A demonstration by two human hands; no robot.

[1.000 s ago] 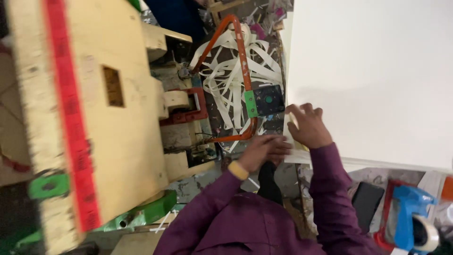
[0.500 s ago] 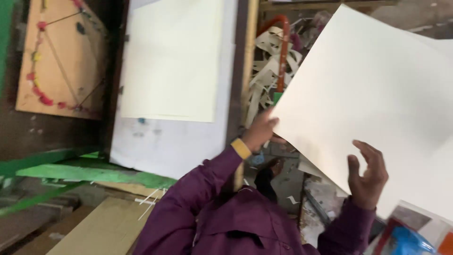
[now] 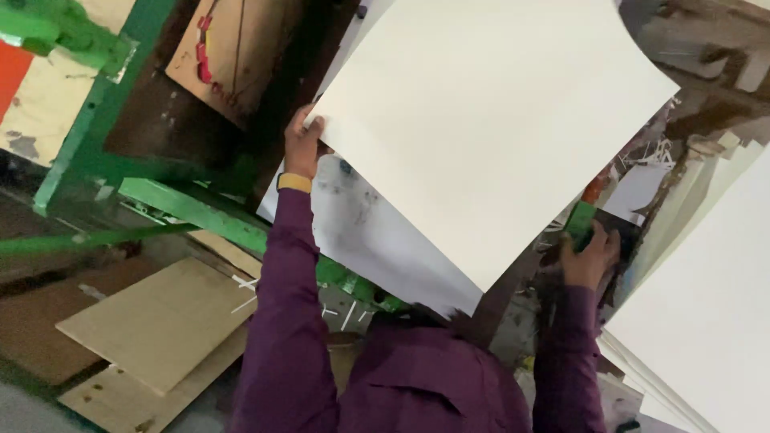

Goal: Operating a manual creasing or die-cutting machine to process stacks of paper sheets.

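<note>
A large cream sheet of card (image 3: pixel 489 136) is held up at a slant over the machine. My left hand (image 3: pixel 301 148), with a yellow band at the wrist, pinches the sheet's left corner. My right hand (image 3: pixel 590 256) is off the sheet and lies on a small dark box with a green part (image 3: pixel 579 223) at the right, fingers bent over it; I cannot see whether it grips. Both of my sleeves are purple. Under the sheet lies a smudged grey-white sheet (image 3: pixel 377 232).
A green metal frame (image 3: pixel 184 210) runs across the left. A wooden board with red strips (image 3: pixel 233 56) hangs at the top left. Plywood boards (image 3: pixel 160 321) lie on the floor at the lower left. A stack of cream sheets (image 3: pixel 706 321) fills the right.
The cream sheet has swung left and up over the machine. My right hand has let go of its edge and gone to the dark box. My left hand still holds the corner.
</note>
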